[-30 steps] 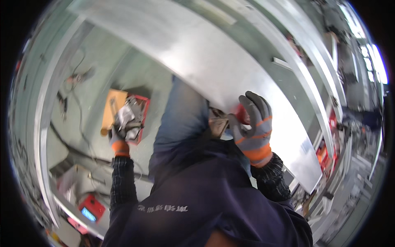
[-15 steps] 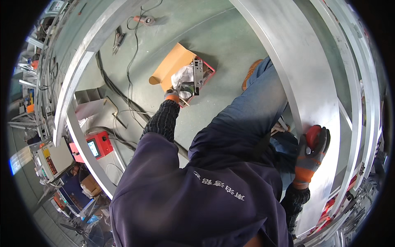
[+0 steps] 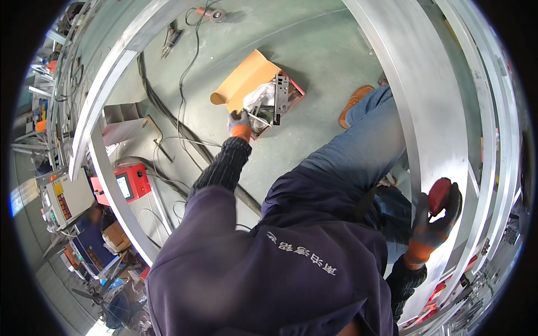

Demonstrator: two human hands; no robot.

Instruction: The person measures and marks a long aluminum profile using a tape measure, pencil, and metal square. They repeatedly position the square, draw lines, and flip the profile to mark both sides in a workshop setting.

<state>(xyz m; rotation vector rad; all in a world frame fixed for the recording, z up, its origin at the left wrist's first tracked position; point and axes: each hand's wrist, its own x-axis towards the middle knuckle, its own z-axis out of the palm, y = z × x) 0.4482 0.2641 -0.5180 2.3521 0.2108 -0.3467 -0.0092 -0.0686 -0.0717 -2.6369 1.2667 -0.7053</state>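
Observation:
An open cardboard box (image 3: 244,78), its lid folded back, lies on the floor with a slotted metal lock case (image 3: 281,99), white plastic wrapping (image 3: 260,96) and small metal parts in it. At the box's near left corner is my left hand (image 3: 240,124), in a grey and orange glove. Its fingers curl inward beside a thin metal piece; what they grip is hidden. On the right, my gloved right hand (image 3: 428,232) holds a red rounded object (image 3: 440,196) between thumb and fingers, over a wide silvery metal profile (image 3: 434,101).
A curved-looking metal frame bar (image 3: 103,101) runs along the left. Cables (image 3: 148,89), an angle grinder (image 3: 213,15) and another power tool (image 3: 171,42) lie on the green floor. A red machine with a screen (image 3: 126,185) stands at left. More profiles (image 3: 493,112) line the right.
The whole view has shifted, so the box appears farther right. My left hand has drawn slightly left out of the box. The red object is now tilted up in my right hand.

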